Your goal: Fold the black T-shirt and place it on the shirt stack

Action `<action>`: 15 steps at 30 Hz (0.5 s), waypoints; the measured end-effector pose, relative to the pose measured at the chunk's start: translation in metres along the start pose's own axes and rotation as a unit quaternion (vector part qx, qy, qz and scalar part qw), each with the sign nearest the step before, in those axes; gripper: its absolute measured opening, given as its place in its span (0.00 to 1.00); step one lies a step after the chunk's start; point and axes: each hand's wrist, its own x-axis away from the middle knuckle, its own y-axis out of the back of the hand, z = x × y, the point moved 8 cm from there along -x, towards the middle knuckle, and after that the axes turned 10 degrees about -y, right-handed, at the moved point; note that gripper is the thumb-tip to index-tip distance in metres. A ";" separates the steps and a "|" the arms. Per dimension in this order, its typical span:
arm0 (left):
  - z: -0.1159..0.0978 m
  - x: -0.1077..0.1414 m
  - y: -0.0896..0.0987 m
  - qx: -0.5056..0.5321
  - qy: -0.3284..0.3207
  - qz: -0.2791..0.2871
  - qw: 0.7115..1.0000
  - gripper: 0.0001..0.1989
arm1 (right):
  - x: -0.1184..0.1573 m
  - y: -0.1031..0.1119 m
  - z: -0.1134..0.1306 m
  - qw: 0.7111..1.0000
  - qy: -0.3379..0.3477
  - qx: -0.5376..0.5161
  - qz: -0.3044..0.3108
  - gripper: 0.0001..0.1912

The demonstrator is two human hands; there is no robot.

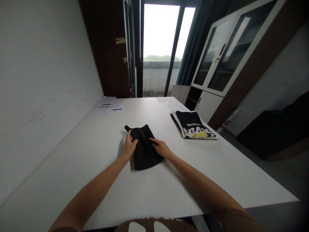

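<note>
A black cloth (146, 154), folded into a rough rectangle, is at the middle of the white table (94, 154). My left hand (130, 144) grips its left edge between thumb and fingers, and that side is raised a little, with a narrow flap sticking out at the upper left. On the right part of the cloth rests my right hand (159, 147), its index finger stretched out over the surface and the other fingers partly curled.
A stack of folded shirts (193, 125), the top one black with white and yellow print, lies on the table's right side. Papers (113, 106) lie at the far left, more sheets (169, 100) at the far edge. A wall borders the left; a glass-door cabinet (217, 58) stands back right.
</note>
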 end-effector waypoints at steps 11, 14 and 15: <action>0.007 0.010 -0.032 0.217 0.069 0.086 0.970 0.37 | 0.017 -0.010 0.027 1.000 0.023 -0.013 0.001 0.23; 0.010 0.011 -0.035 0.243 0.100 0.089 0.961 0.36 | 0.014 -0.012 0.023 1.000 -0.002 -0.012 0.006 0.25; 0.011 0.012 -0.035 0.248 0.111 0.088 0.959 0.36 | 0.013 -0.013 0.022 1.000 -0.010 -0.003 0.008 0.24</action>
